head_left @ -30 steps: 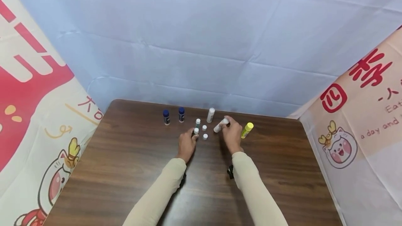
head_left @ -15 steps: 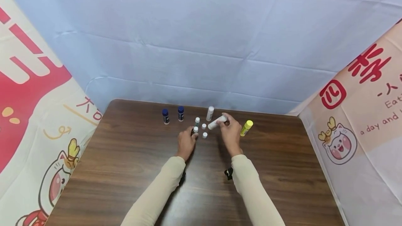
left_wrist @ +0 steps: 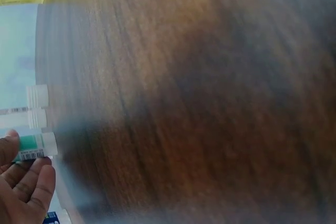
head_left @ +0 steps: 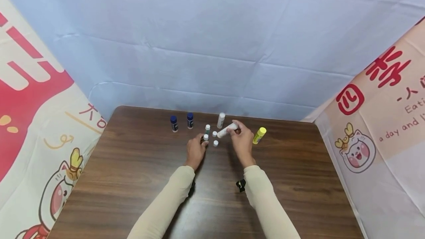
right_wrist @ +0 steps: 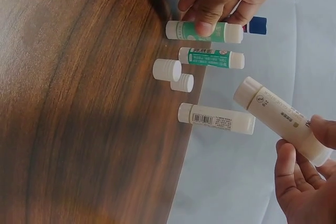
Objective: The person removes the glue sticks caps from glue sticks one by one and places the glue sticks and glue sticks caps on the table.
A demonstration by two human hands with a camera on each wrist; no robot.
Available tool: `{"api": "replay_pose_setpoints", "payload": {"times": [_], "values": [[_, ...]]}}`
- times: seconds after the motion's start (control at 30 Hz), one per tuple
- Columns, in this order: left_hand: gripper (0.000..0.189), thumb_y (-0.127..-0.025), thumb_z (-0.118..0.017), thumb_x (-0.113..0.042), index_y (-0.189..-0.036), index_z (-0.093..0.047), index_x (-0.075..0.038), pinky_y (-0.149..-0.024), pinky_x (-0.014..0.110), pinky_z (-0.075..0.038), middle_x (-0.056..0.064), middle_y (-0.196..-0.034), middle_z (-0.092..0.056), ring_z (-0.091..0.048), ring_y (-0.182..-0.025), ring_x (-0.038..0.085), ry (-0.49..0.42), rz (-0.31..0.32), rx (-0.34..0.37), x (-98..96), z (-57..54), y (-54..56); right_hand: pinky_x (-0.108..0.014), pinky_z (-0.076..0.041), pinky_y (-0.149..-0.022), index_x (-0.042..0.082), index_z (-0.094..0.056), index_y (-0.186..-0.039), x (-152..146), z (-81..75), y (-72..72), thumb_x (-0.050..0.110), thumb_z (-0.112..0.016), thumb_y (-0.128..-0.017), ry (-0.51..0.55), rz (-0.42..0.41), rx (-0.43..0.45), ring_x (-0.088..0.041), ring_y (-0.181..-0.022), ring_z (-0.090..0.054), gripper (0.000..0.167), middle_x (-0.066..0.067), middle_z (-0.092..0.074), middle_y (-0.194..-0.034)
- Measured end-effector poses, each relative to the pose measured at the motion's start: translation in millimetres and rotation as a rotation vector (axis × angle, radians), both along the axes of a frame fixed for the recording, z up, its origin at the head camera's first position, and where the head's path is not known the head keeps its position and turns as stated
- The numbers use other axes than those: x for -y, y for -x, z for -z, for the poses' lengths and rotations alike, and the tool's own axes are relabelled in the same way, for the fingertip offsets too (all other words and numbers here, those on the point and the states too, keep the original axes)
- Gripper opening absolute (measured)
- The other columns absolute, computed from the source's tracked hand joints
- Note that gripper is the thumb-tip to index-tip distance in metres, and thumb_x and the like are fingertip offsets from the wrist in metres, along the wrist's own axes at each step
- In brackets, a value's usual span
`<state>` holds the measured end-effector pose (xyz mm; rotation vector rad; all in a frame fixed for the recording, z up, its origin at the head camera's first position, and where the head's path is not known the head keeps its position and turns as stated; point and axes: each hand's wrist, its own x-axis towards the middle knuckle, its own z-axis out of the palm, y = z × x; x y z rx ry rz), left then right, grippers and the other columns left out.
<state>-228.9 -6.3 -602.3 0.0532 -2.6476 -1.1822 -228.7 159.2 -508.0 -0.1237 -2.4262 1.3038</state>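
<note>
My left hand (head_left: 196, 151) pinches an upright green-and-white glue stick (right_wrist: 205, 32) between thumb and fingers, its base at the tabletop. A second green glue stick (right_wrist: 210, 57) stands just behind it in the head view. With thumb and fingertips, my right hand (head_left: 242, 140) holds a white glue stick (right_wrist: 278, 116) tilted, its lower end pointing left toward two small white caps. These caps, one nearer (head_left: 216, 143) and one farther (head_left: 214, 134), sit on the table between the hands. Another white glue stick (head_left: 221, 120) stands upright behind the held one.
Two blue-capped glue sticks, one at the left (head_left: 174, 124) and its neighbour (head_left: 190, 120), stand at the back left. A yellow glue stick (head_left: 259, 135) stands right of my right hand. The brown wooden table (head_left: 132, 180) meets a pale cloth backdrop (head_left: 206, 58) behind.
My right hand has raised the white glue stick and tipped it closer to level, its lower end shifting left toward the caps. The left hand keeps its grip in place.
</note>
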Motion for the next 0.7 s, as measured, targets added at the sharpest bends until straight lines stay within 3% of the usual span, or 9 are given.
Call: {"api": "replay_pose_setpoints", "payload": {"times": [0.4,0.7], "values": [[0.029,-0.079,-0.08,-0.013,-0.105,-0.068,-0.007,-0.077,0.042,-0.053,0.012,-0.094,-0.072,-0.068,-0.087,0.028,-0.049,0.003,-0.047,2.5,4.4,-4.7,-0.028,-0.04,-0.057,0.005,-0.07,-0.112,4.9,6.0,-2.0,0.011,-0.079,-0.08,-0.016,0.002,0.02,-0.019,-0.065,-0.054,0.033,-0.01,-0.067,-0.078],[0.052,-0.072,-0.086,-0.021,-0.116,-0.064,-0.004,-0.083,0.039,-0.053,0.011,-0.106,-0.071,-0.068,-0.096,0.025,-0.144,0.016,0.004,6.2,2.3,-12.7,-0.028,-0.038,-0.056,0.004,-0.07,-0.113,5.8,6.7,-8.6,0.011,-0.075,-0.083,-0.006,-0.003,0.021,-0.018,-0.064,-0.051,0.03,-0.009,-0.066,-0.078]]}}
